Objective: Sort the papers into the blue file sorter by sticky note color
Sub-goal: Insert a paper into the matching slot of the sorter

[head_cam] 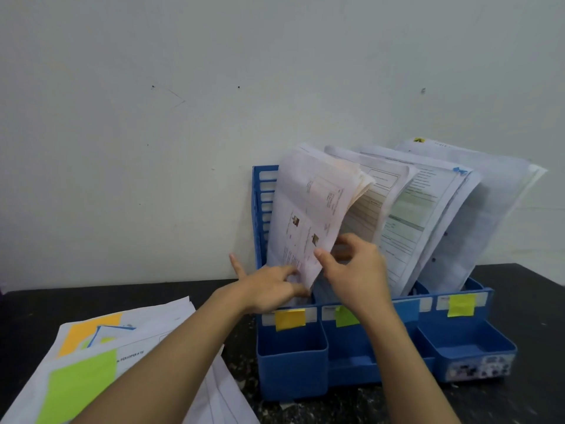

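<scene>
The blue file sorter point(290, 362) stands on the dark table against the wall, with papers leaning in its slots. Its front carries an orange-yellow sticky note point(289, 319), a green one point(345, 317) and a yellow one point(461, 305). Both hands grip a printed sheet point(308, 215) standing in the leftmost slot. My left hand point(269, 289) pinches its bottom edge with the index finger pointing out. My right hand point(354, 270) pinches its right edge. A pile of loose papers point(146, 338) lies at the left, topped by a sheet with a large green sticky note point(82, 384).
A white wall rises directly behind the sorter. Other sheets point(428, 215) fan out to the right in the remaining slots. Small open trays point(464, 347) stick out at the sorter's front. In the pile an orange sticky note point(88, 332) shows under other sheets.
</scene>
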A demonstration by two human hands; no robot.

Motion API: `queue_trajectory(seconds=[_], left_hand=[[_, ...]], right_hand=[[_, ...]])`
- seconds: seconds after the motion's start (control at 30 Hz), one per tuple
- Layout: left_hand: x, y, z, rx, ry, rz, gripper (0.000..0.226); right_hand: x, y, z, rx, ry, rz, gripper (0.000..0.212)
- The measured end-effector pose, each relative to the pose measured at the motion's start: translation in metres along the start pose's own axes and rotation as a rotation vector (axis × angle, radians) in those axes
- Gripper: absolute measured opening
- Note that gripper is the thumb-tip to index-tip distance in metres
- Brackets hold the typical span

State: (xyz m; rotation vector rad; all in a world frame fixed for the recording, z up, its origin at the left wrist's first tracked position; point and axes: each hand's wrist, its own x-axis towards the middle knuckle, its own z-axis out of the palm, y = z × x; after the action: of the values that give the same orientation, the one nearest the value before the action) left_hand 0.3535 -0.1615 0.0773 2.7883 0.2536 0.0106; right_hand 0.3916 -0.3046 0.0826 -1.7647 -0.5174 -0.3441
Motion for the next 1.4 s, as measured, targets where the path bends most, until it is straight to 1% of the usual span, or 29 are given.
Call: queue_trajectory(seconds=[0.03, 0.1, 0.17, 0.23, 0.3, 0.37, 0.43, 0.5, 0.6, 0.63, 0.7, 0.8, 0.83, 0.9, 0.93, 1.0, 1.13, 1.2, 1.27, 1.4], left_hand=[[-0.001, -0.001, 0.000, 0.018, 0.044, 0.019, 0.069], [-0.002, -0.004, 0.000, 0.017, 0.156, 0.073, 0.092], [0.000, -0.004, -0.003, -0.037, 0.195, 0.129, 0.110], [0.005, -0.006, -0.008, -0.179, 0.116, 0.166, 0.123], [0.012, -0.009, -0.012, -0.310, -0.022, 0.178, 0.128], [0.017, -0.010, -0.014, -0.240, -0.141, 0.154, 0.120], [0.019, -0.009, -0.013, -0.124, -0.198, 0.134, 0.107], [0.020, -0.009, -0.008, -0.118, -0.179, 0.138, 0.094], [0.017, -0.014, 0.003, -0.153, -0.039, 0.159, 0.081], [0.015, -0.015, 0.005, -0.184, 0.011, 0.173, 0.082], [0.012, -0.017, 0.007, -0.232, 0.091, 0.204, 0.092], [0.009, -0.013, 0.004, -0.153, 0.236, 0.246, 0.106], [0.009, -0.013, 0.002, -0.178, 0.272, 0.276, 0.110], [0.009, -0.011, -0.002, -0.346, 0.312, 0.354, 0.115], [0.009, -0.010, -0.005, -0.428, 0.339, 0.377, 0.116], [0.008, -0.007, -0.012, -0.514, 0.413, 0.388, 0.115], [0.014, 0.007, -0.026, -0.504, 0.558, 0.422, 0.103], [0.018, 0.015, -0.032, -0.465, 0.552, 0.432, 0.093], [0.022, 0.023, -0.038, -0.407, 0.490, 0.432, 0.087], [0.024, 0.028, -0.041, -0.386, 0.457, 0.418, 0.087]], right_hand=[[-0.001, 0.000, 0.002, -0.032, -0.021, -0.003, 0.007], [-0.001, 0.000, 0.005, -0.024, -0.021, 0.003, 0.017], [-0.001, -0.003, 0.006, 0.022, 0.022, 0.017, 0.023], [0.000, -0.007, 0.005, 0.039, 0.063, 0.017, 0.024], [-0.001, -0.009, 0.003, -0.024, 0.056, 0.003, 0.026], [-0.002, -0.008, 0.001, -0.047, 0.016, -0.003, 0.025], [-0.002, -0.005, -0.001, 0.017, -0.032, 0.020, 0.018], [-0.001, -0.001, -0.002, 0.126, -0.067, 0.070, 0.019], [0.000, 0.001, -0.001, 0.225, -0.069, 0.133, 0.012], [0.000, 0.000, -0.001, 0.231, -0.059, 0.140, 0.010], [-0.001, -0.001, 0.000, 0.191, -0.036, 0.116, 0.013], [-0.003, -0.004, -0.002, 0.104, -0.051, 0.061, 0.018], [-0.003, -0.006, -0.003, 0.097, -0.063, 0.057, 0.021], [-0.003, -0.009, -0.005, 0.125, -0.058, 0.061, 0.025], [-0.002, -0.010, -0.007, 0.148, -0.040, 0.064, 0.026], [-0.001, -0.012, -0.010, 0.212, 0.004, 0.079, 0.022], [0.001, -0.011, -0.016, 0.347, 0.105, 0.156, 0.017], [0.002, -0.011, -0.018, 0.373, 0.118, 0.172, 0.016], [0.002, -0.009, -0.018, 0.374, 0.111, 0.181, 0.015], [0.001, -0.008, -0.019, 0.361, 0.090, 0.191, 0.014]])
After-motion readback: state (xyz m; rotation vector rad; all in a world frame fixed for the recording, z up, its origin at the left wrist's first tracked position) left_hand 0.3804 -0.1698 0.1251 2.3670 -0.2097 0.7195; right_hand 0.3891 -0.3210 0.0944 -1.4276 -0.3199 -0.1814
